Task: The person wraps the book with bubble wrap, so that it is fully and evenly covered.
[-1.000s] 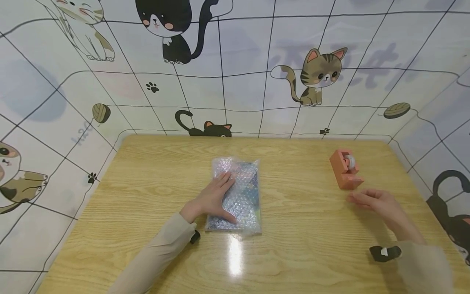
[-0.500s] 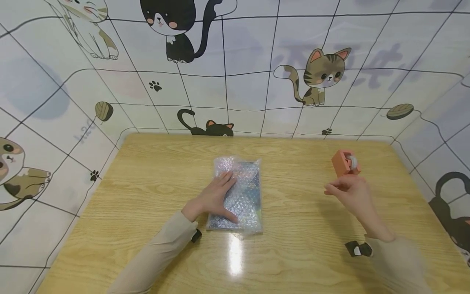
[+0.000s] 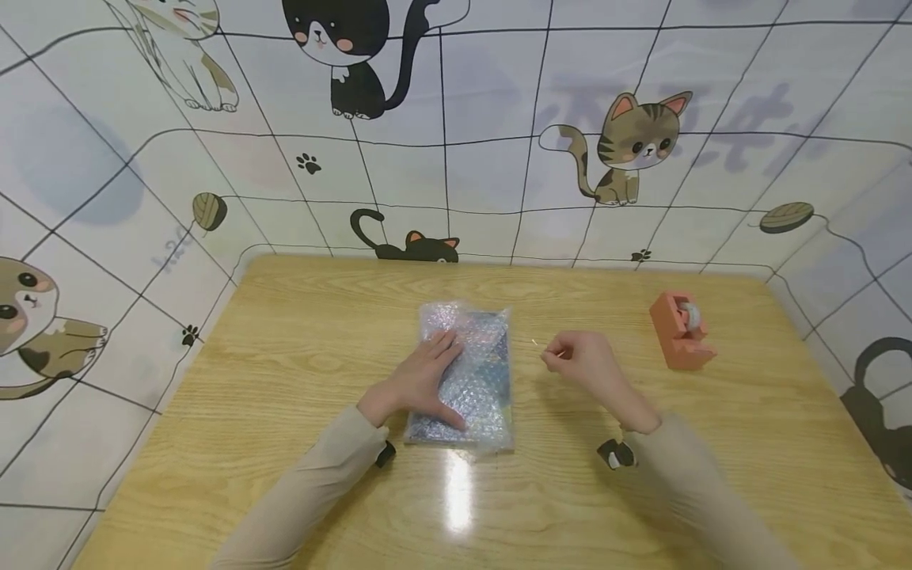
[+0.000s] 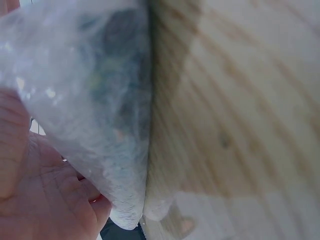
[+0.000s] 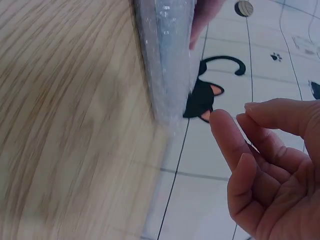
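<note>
A flat rectangular item with a blue, colourful face, wrapped in bubble wrap (image 3: 479, 388), lies at the middle of the table. My left hand (image 3: 422, 380) rests on its left side, fingers spread over the wrap. In the left wrist view the bubble wrap (image 4: 100, 80) rises beside the palm. To the right of the package, my right hand (image 3: 586, 364) pinches a thin strip of clear tape (image 3: 535, 343), of which only a glint shows. The right wrist view has thumb and fingers (image 5: 227, 132) close together, the tape too faint to make out there.
An orange tape dispenser (image 3: 673, 332) with a roll of clear tape stands at the table's right side. The wooden table (image 3: 306, 317) is bordered by walls of cat-patterned cloth (image 3: 492, 95) at the back and sides.
My right hand has moved left from beside the tape dispenser towards the package, uncovering the dispenser. My left hand stays on the bubble wrap.
</note>
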`<state>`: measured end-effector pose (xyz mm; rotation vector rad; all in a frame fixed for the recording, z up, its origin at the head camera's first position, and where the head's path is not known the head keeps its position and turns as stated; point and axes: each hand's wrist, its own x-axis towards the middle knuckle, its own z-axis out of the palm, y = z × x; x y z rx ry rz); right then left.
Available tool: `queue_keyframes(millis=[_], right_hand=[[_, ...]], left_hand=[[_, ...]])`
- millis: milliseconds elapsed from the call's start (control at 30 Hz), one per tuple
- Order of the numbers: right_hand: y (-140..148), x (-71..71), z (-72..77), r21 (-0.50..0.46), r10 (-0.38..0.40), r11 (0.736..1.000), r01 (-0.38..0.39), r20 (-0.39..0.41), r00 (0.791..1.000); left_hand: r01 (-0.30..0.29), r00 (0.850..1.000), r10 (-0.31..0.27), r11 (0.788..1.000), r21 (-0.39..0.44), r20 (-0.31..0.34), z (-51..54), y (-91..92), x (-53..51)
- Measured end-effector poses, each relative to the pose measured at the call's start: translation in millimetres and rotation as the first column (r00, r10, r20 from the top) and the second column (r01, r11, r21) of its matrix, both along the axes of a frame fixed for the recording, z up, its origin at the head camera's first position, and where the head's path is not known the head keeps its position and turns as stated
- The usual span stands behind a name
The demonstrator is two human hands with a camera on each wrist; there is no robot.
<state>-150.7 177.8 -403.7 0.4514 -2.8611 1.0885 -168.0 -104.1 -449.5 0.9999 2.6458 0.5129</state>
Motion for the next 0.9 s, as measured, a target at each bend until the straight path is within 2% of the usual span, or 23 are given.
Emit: queue_keyframes(millis=[233, 467, 700, 900], right_hand=[[-29.6, -15.7, -4.1, 0.047, 0.078, 0.995, -0.085, 0.124, 0.989], [-50.3, -29.7, -8.6, 0.090, 0.083, 0.990, -0.107, 0.241, 0.967], [-60.5, -37.9, -12.2, 0.123, 0.091, 0.984, -0.127, 0.264, 0.960], [-64.3, -40.5, -13.3, 0.098, 0.114, 0.984, -0.146, 0.279, 0.953]], left_hand=[[-0.007, 1.000, 0.007, 1.000, 0.028, -0.003, 0.1, 0.8, -0.1], [0.044, 0.999, -0.043, 0.998, 0.039, -0.031, 0.3, 2.7, -0.2], [0.066, 0.997, -0.066, 0.998, -0.011, -0.047, 0.8, 2.1, 0.3], [0.061, 0.997, -0.063, 0.997, -0.056, -0.041, 3.0, 3.3, 1.0]])
